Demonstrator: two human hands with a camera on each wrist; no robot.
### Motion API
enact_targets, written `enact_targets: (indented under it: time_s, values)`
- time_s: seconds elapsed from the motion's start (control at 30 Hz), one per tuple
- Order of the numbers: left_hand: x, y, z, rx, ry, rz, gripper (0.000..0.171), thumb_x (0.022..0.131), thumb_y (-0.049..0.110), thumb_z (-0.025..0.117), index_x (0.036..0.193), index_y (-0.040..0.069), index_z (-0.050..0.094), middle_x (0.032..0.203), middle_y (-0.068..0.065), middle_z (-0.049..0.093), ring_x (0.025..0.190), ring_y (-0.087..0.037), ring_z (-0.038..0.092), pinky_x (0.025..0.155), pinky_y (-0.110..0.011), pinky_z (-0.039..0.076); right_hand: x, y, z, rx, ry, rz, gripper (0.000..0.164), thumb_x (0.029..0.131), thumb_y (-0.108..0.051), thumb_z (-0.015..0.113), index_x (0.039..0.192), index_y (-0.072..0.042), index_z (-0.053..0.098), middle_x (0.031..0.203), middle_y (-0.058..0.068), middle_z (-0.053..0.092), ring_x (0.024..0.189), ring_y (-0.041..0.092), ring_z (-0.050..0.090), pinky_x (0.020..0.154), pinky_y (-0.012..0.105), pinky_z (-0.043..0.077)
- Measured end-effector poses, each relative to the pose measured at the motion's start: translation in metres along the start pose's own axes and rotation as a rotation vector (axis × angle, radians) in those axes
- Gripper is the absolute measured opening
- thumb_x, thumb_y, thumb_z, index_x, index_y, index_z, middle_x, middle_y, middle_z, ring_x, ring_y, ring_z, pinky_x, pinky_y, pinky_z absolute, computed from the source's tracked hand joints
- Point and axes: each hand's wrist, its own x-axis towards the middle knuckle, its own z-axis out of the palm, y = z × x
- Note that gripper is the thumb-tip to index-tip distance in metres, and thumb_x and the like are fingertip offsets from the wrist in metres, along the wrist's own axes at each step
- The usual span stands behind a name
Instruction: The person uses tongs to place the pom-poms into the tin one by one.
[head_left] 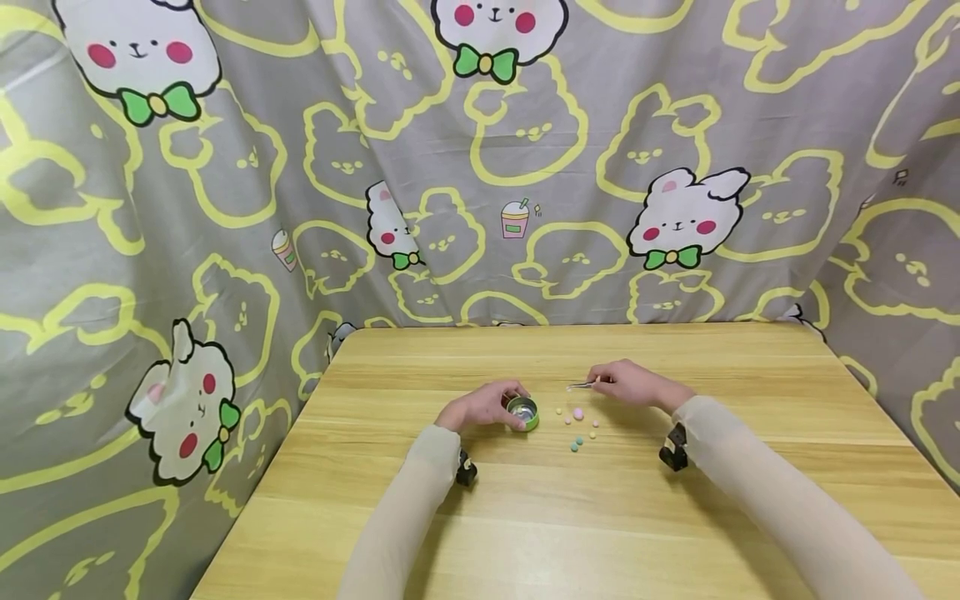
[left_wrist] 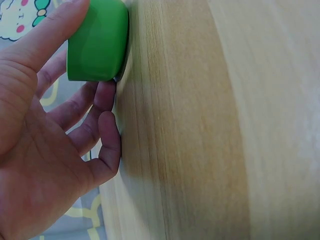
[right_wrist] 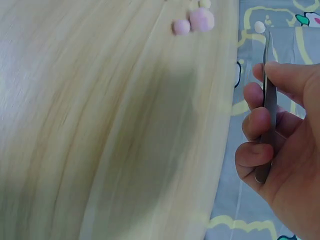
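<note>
My left hand point(head_left: 489, 404) grips a small round green tin point(left_wrist: 98, 42) by its side, thumb on the near side and fingers behind. The tin stands on the table, its open top and silvery inside showing in the head view. Up and to the right, my right hand point(head_left: 633, 384) holds metal tweezers point(right_wrist: 270, 107), pinched between thumb and fingers. A small white ball point(right_wrist: 259, 27) is at the tweezers' tips, above the table. Between the hands lie several small balls: a larger pink one point(head_left: 578, 413), smaller pink ones, pale yellow ones point(head_left: 592, 435) and teal ones point(head_left: 574, 447).
The wooden table point(head_left: 525, 533) reaches back to a grey curtain point(head_left: 450, 275) with yellow outlines and cartoon animals, which also hangs at both sides. A black wrist camera point(head_left: 673, 450) sits under the right sleeve, another point(head_left: 467, 471) under the left.
</note>
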Motion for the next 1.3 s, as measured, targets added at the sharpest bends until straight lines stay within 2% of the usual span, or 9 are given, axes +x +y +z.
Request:
enact_targets:
  time_s: [0.27, 0.53, 0.93, 1.3]
  values:
    - [0.000, 0.000, 0.000, -0.007, 0.001, -0.009, 0.042, 0.078, 0.018, 0.079, 0.115, 0.017, 0.058, 0.106, -0.002, 0.058, 0.095, -0.014, 0.054, 0.086, -0.030, 0.042, 0.006, -0.014, 0.003, 0.017, -0.030, -0.003, 0.016, 0.096, -0.012, 0.054, 0.103, -0.003, 0.065, 0.070, 0.001, 0.054, 0.057, 0.009, 0.041, 0.055, 0.027, 0.036]
    - [0.000, -0.003, 0.000, -0.014, 0.001, -0.009, 0.043, 0.078, 0.019, 0.080, 0.115, 0.018, 0.058, 0.105, -0.001, 0.057, 0.096, -0.014, 0.054, 0.086, -0.031, 0.042, 0.013, -0.027, 0.008, 0.006, -0.052, -0.046, 0.015, 0.096, -0.012, 0.054, 0.102, -0.003, 0.065, 0.086, 0.010, 0.064, 0.062, 0.009, 0.044, 0.058, 0.027, 0.038]
    - [0.000, -0.003, 0.000, -0.013, 0.003, 0.006, 0.042, 0.078, 0.019, 0.080, 0.113, 0.017, 0.058, 0.104, -0.001, 0.059, 0.094, -0.015, 0.055, 0.084, -0.030, 0.042, 0.022, -0.040, 0.015, -0.002, -0.089, -0.098, 0.017, 0.097, -0.012, 0.053, 0.102, -0.003, 0.065, 0.091, 0.009, 0.066, 0.072, 0.009, 0.052, 0.067, 0.029, 0.043]
    - [0.000, -0.003, -0.001, -0.014, 0.008, 0.013, 0.042, 0.077, 0.018, 0.080, 0.112, 0.016, 0.058, 0.105, -0.003, 0.059, 0.095, -0.016, 0.055, 0.085, -0.031, 0.042, 0.028, -0.042, 0.021, -0.006, -0.108, -0.087, 0.018, 0.098, -0.013, 0.052, 0.103, -0.004, 0.066, 0.094, 0.008, 0.066, 0.074, 0.010, 0.052, 0.068, 0.030, 0.043]
